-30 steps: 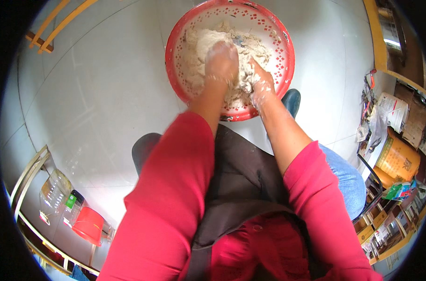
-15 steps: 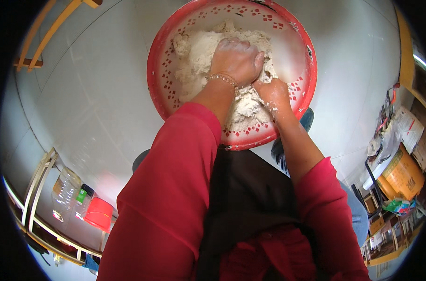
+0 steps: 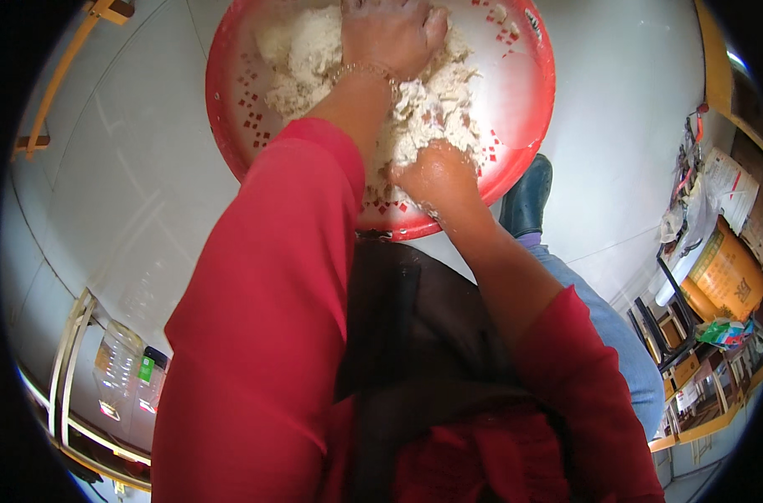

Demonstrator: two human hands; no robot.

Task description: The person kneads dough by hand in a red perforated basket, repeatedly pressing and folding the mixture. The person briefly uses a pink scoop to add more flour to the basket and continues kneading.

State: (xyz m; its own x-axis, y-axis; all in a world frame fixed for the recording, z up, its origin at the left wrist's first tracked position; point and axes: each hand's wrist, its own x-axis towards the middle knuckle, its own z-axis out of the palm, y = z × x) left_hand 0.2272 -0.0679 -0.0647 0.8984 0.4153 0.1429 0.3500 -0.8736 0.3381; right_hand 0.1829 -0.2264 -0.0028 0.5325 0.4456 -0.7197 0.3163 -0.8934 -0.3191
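Note:
A wide enamel basin [image 3: 516, 159], white inside with red diamond marks and a red rim, holds shaggy, floury dough [image 3: 436, 109]. Over the dough's far part lies my left hand [image 3: 391, 35], a beaded bracelet at its wrist. Its fingers curl down into the dough, their tips out of sight past the upper edge of the picture. Closer to me, my right hand [image 3: 438, 178] is closed with its knuckles pushed into the dough at the basin's near side. Flour sticks to the skin of the right wrist.
My shoe [image 3: 528, 197] stands right of the basin on the pale floor [image 3: 105, 193]. Clear plastic bottles [image 3: 117, 365] are at the lower left by a pale wooden frame. An orange-yellow bucket [image 3: 725, 272], plastic bags and a dark stand crowd the right side.
Both hands have separated: the left moved up and away, the right moved down toward me. The basin appears higher and further left in view. More of the dough between my hands shows.

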